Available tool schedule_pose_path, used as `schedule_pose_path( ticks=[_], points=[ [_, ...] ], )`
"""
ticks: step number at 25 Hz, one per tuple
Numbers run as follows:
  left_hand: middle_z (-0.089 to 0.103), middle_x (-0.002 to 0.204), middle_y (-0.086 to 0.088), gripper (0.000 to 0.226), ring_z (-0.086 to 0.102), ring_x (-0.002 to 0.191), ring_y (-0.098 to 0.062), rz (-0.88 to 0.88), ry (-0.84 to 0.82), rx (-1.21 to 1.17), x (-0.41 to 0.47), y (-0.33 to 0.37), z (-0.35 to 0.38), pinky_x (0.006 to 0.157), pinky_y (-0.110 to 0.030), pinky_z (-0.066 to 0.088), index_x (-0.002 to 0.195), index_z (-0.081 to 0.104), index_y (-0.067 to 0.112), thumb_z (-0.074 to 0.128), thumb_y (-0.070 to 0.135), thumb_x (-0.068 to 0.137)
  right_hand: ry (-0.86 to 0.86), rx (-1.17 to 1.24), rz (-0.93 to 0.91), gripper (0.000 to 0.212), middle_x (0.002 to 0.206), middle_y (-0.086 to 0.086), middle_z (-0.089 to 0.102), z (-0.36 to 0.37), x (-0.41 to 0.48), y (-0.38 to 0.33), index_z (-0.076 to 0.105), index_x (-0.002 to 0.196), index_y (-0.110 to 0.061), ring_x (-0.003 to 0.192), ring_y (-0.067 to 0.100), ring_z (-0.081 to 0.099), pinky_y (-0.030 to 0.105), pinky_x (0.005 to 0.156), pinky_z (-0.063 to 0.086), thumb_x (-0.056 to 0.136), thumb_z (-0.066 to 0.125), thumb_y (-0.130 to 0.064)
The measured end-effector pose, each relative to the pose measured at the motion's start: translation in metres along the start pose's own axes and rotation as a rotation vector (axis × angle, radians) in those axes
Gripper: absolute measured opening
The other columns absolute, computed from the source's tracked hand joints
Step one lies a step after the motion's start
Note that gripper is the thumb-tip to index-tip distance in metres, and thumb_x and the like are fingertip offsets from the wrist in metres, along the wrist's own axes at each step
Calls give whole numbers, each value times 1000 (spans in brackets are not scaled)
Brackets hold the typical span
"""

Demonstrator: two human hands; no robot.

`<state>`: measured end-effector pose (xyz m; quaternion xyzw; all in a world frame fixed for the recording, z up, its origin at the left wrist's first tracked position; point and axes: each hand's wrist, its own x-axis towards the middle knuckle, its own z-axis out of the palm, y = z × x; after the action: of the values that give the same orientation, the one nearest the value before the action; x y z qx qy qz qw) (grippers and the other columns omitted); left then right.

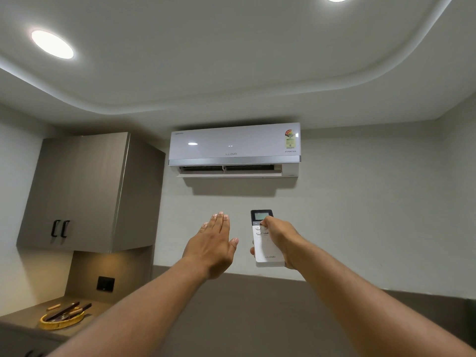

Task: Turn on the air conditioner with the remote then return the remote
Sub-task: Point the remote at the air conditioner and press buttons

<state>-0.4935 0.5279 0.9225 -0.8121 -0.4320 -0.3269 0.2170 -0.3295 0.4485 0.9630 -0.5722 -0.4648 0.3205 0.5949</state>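
Observation:
A white air conditioner [234, 148] hangs high on the wall, its bottom flap partly open and small lights showing on its front. My right hand [279, 240] holds a white remote [265, 249] upright below the unit, pointing up at it, with the thumb resting on the buttons under its dark screen. My left hand [213, 243] is raised to the left of the remote, flat, fingers extended and holding nothing, apart from the remote.
A grey wall cabinet [85, 191] with two black handles hangs at the left. Below it, a counter [23, 318] carries a round woven tray [61, 321] with dark sticks. A black wall plate [105, 283] sits under the cabinet. Two ceiling lights are lit.

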Motion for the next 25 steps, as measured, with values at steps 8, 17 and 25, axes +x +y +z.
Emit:
schedule_pose_path(
  ticks=[8,17,25],
  points=[
    [-5,162,-7,67,-3,148,-20,-5,11,5,-1,1,-1,116,-34,2,153,-3,11,15,48,100,-3,-12,9,28,76,16,77,0,-4,1,62,111,-9,63,33,77,37,70,61,93,48,-26],
    [-5,162,-7,67,-3,148,-20,-6,18,-6,0,0,-2,117,-35,3,153,-3,12,16,48,100,-20,-23,17,31,77,16,75,2,-6,-1,61,114,-9,64,34,77,33,64,59,93,48,-27],
    [-5,162,-7,68,-3,148,-19,-3,15,-7,1,-3,-1,117,-34,3,153,-3,11,16,48,100,-14,-21,11,27,74,15,75,2,-6,-2,61,110,-9,58,32,76,33,63,60,94,48,-26]
  ],
)
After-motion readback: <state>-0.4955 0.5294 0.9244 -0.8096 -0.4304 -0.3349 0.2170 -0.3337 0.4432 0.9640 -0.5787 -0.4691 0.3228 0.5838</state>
